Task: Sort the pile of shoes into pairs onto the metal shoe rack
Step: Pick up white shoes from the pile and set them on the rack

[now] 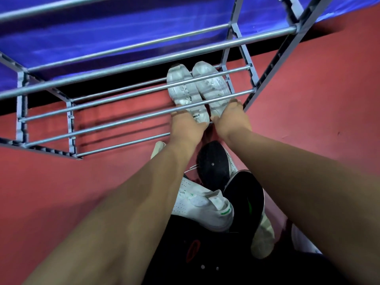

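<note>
Both hands reach under a rail of the rack, each at the heel of one shoe of a white pair on a lower shelf. The left hand wraps the heel of the left shoe; the right hand wraps the heel of the right shoe. The fingers are mostly hidden behind the heels, so I cannot tell how far they close, but they appear to hold the shoes. The toes point away from the fingers, toward the wall, and the shoes lie side by side, nearly touching, near the rack's right end. To do this step well, I judge the soles should bridge at least two rails before letting go, heels level with each other, so neither shoe tips through the gaps. Push both in together, then draw the hands straight back under the rail above them. Behind the wrists, on the red floor, waits the pile: a white shoe with green trim, black soles and others unsorted.
</note>
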`<state>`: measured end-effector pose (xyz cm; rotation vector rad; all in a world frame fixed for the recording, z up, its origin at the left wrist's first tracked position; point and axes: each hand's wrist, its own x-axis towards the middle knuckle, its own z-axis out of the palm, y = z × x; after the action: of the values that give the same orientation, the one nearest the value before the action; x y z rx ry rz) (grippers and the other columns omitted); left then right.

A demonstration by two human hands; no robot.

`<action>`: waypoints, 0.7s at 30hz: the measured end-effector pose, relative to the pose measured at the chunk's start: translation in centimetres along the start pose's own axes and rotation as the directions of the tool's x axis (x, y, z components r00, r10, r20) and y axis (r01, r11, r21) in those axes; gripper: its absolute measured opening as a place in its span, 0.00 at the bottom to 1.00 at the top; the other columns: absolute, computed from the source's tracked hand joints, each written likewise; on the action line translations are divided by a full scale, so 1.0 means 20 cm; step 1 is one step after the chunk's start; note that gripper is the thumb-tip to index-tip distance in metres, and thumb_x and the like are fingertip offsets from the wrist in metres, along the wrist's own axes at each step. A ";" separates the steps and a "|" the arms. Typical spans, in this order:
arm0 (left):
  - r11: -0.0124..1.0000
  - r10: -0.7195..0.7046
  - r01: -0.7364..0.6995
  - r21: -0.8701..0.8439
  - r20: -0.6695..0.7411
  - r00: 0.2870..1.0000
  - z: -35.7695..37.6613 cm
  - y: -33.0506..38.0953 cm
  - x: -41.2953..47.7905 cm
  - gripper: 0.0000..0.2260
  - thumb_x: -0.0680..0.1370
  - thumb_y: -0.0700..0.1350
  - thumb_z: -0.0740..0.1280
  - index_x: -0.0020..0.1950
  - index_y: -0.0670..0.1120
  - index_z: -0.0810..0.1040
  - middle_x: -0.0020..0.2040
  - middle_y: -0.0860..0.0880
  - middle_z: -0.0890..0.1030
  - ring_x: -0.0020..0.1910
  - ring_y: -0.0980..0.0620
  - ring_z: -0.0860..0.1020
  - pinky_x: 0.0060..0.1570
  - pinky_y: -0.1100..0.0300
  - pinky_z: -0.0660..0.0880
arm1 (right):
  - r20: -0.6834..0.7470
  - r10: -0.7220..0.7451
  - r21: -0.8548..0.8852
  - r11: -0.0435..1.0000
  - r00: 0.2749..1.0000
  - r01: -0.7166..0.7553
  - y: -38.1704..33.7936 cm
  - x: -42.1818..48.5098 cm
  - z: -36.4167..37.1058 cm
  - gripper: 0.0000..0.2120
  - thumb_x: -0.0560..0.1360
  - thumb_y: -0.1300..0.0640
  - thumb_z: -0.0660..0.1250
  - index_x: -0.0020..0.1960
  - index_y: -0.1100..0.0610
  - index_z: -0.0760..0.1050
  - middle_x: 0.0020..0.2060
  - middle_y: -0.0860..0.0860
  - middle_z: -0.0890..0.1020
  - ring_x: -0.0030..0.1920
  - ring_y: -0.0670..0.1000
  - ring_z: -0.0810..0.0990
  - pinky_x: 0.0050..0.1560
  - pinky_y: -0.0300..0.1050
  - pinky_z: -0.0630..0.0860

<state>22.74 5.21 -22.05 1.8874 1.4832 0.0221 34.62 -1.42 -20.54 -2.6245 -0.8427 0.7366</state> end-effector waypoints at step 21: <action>0.992 0.079 -0.075 0.105 -0.034 0.996 -0.04 -0.06 -0.01 0.16 0.79 0.53 0.74 0.55 0.41 0.81 0.56 0.41 0.82 0.50 0.43 0.81 0.43 0.58 0.69 | 0.016 -0.114 -0.564 0.819 0.993 0.103 -0.06 -0.06 0.00 0.19 0.80 0.59 0.61 0.70 0.57 0.74 0.58 0.59 0.79 0.60 0.63 0.75 0.65 0.56 0.72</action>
<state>21.23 5.49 -22.04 2.0368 1.4608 0.0172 33.22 -1.15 -19.53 -3.0414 -1.3738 0.4778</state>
